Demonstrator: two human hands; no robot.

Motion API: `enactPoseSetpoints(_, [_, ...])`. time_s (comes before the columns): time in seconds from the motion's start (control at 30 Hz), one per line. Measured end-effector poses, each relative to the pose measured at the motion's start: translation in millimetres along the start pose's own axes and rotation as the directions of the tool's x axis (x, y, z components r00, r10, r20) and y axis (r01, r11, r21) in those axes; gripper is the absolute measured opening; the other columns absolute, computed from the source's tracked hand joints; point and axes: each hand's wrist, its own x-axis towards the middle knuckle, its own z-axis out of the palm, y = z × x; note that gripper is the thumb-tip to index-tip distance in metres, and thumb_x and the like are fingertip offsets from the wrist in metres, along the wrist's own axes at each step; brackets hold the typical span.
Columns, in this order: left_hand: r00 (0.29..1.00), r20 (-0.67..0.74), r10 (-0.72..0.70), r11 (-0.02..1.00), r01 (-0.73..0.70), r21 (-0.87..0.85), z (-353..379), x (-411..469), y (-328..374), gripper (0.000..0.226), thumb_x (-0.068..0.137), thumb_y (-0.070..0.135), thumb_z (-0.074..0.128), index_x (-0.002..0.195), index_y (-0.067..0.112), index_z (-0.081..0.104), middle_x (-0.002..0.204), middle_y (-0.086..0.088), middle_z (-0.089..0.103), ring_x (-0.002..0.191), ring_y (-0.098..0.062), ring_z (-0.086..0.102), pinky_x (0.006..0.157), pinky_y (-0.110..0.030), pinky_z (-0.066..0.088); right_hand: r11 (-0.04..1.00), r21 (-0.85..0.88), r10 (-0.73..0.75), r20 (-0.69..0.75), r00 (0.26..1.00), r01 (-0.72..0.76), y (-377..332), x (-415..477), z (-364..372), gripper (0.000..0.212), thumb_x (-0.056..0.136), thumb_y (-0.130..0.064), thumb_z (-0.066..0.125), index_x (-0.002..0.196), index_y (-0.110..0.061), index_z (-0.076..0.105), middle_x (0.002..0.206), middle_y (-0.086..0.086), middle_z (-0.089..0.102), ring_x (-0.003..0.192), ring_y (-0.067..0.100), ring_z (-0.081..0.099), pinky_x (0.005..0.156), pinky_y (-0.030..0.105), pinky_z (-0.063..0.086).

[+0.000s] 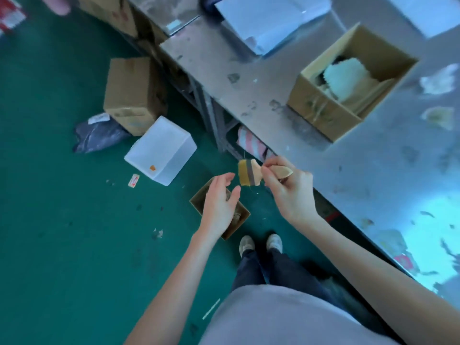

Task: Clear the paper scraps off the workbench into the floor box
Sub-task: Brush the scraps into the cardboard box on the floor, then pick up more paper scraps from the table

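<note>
A small open cardboard floor box [242,216] stands on the green floor beside the grey workbench [361,170]. My left hand [220,204] hovers right over the box, palm up and fingers apart, holding nothing that I can make out. My right hand [290,189] grips the wooden handle of a flat brush [249,174] with yellowish bristles, held just off the bench's edge, above the box. Pale paper scraps [436,82] and a smaller scrap [438,117] lie on the bench at the far right.
An open cardboard box [323,113] with white stuffing sits on the bench. White sheets [271,23] lie at the back. On the floor are a white plastic container [161,150], a brown carton [129,95], a dark bag [99,135]. My feet [260,245] stand by the floor box.
</note>
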Motion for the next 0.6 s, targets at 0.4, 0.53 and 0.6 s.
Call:
enactPoseSetpoints(0.4, [0.931,0.23,0.284,0.958,-0.285,-0.028,81,11,102,0.025,0.095,0.016,0.055,0.118,0.006,0.056,0.113,-0.005,0.06,0.103,-0.011,0.055,0.086,-0.015,0.043,1.0,0.013,-0.02,-0.385,0.923,0.028,30,-23,-142,0.011,0.088,-0.017,0.062,0.08,-0.009,0.064,0.056,-0.017,0.051,0.052,0.0,0.044,0.051,0.009,0.028])
enactPoseSetpoints(0.53, [0.909,0.316,0.274,0.961,-0.275,-0.042,119,9,132,0.026,0.095,0.019,0.054,0.12,0.01,0.055,0.116,-0.002,0.058,0.107,-0.011,0.055,0.089,-0.02,0.043,1.0,0.005,0.016,-0.458,0.889,-0.015,56,-31,-188,0.006,0.087,-0.012,0.062,0.081,-0.01,0.063,0.061,-0.012,0.055,0.054,0.005,0.045,0.051,0.01,0.029])
enactPoseSetpoints(0.6, [0.897,0.344,0.278,0.96,-0.276,-0.056,139,9,150,0.026,0.096,0.02,0.054,0.121,0.012,0.055,0.119,0.0,0.058,0.11,-0.01,0.055,0.092,-0.023,0.044,1.0,0.008,0.028,-0.477,0.879,-0.027,69,-35,-211,0.005,0.087,-0.012,0.061,0.083,-0.01,0.064,0.063,-0.01,0.056,0.054,0.004,0.045,0.052,0.009,0.028])
